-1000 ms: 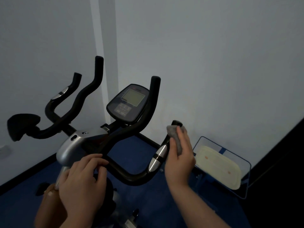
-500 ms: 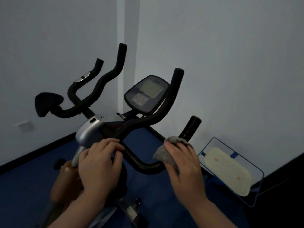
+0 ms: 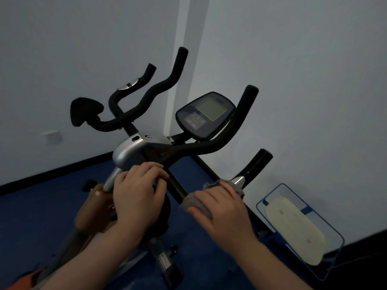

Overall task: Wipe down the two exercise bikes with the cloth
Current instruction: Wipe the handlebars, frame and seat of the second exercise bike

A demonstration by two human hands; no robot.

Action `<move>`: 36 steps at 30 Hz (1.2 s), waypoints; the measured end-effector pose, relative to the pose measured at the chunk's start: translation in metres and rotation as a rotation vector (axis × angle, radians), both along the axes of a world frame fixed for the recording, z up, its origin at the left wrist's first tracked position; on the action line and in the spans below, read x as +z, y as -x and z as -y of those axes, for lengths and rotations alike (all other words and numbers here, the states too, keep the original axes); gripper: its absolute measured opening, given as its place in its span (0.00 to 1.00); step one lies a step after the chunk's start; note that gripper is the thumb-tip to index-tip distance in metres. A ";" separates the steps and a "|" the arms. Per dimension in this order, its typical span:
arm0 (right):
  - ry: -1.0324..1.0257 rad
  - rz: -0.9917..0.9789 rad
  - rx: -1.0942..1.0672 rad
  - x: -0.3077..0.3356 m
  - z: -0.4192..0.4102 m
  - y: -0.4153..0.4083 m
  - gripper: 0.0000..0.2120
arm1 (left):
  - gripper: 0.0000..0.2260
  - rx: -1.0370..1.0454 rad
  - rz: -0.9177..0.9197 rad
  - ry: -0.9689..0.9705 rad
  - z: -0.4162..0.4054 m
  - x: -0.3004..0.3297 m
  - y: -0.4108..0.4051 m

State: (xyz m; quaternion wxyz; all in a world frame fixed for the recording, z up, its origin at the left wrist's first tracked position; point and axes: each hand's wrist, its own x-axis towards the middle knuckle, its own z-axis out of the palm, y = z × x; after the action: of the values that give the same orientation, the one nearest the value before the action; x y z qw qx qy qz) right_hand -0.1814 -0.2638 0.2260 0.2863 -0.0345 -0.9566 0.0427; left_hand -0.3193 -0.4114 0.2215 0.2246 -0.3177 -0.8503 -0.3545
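Item: black-and-silver exercise bike [image 3: 134,151] with curved black foam-covered handlebars [image 3: 209,143], standing in a room corner on dark blue floor [image 3: 41,210]; pale grey walls [image 3: 293,80] meet just behind it, with a black skirting strip along the floor edge. Oval dark console with a grey screen [image 3: 206,114] sits tilted between the handlebar horns. Right hand [image 3: 225,208]: fingers curled over a crumpled grey cloth [image 3: 193,203], gripping it against the lower right bend of the handlebar, just below a silver sensor plate [image 3: 238,181]. Left hand [image 3: 137,194]: fingers curled round the handlebar's centre, beside the silver stem housing. Open floor lies to the left of the bike, up to the wall. Container: a clear rectangular bin with blue rim [image 3: 335,233], on the floor near the right wall, holding a cream oblong pad [image 3: 293,229] that fills most of it.
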 end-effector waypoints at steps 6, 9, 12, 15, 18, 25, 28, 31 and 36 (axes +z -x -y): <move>0.085 -0.221 -0.133 -0.010 -0.008 0.003 0.08 | 0.09 0.017 0.005 -0.006 0.000 0.001 0.001; 0.092 -0.197 -0.108 -0.018 0.002 0.004 0.09 | 0.09 0.023 0.008 -0.003 -0.001 0.001 -0.001; -0.031 -0.090 0.109 0.001 -0.025 -0.001 0.11 | 0.08 0.021 0.004 -0.007 0.000 0.001 0.000; 0.081 -0.139 0.068 0.019 -0.051 -0.007 0.11 | 0.07 0.023 0.001 -0.015 0.001 0.001 0.000; 0.182 -0.192 -0.062 0.008 -0.028 -0.002 0.06 | 0.07 0.024 0.010 -0.013 0.000 0.002 0.000; 0.016 0.037 0.186 -0.002 -0.018 -0.004 0.13 | 0.08 -0.059 0.006 -0.013 0.003 0.002 0.000; -0.103 0.201 0.239 0.025 -0.054 -0.012 0.14 | 0.09 -0.156 -0.056 0.010 0.009 -0.002 0.003; -0.052 0.193 0.084 0.022 -0.043 -0.013 0.12 | 0.09 -0.161 -0.051 -0.015 0.009 -0.002 0.005; -0.067 0.065 -0.064 -0.004 -0.005 0.001 0.15 | 0.08 -0.143 -0.043 -0.034 0.008 -0.004 0.004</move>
State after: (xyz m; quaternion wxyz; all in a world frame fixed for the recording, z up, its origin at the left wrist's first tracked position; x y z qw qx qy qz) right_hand -0.1827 -0.2589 0.2216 0.2573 -0.0569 -0.9647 0.0003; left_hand -0.3229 -0.4199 0.2176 0.2222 -0.3812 -0.8143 -0.3772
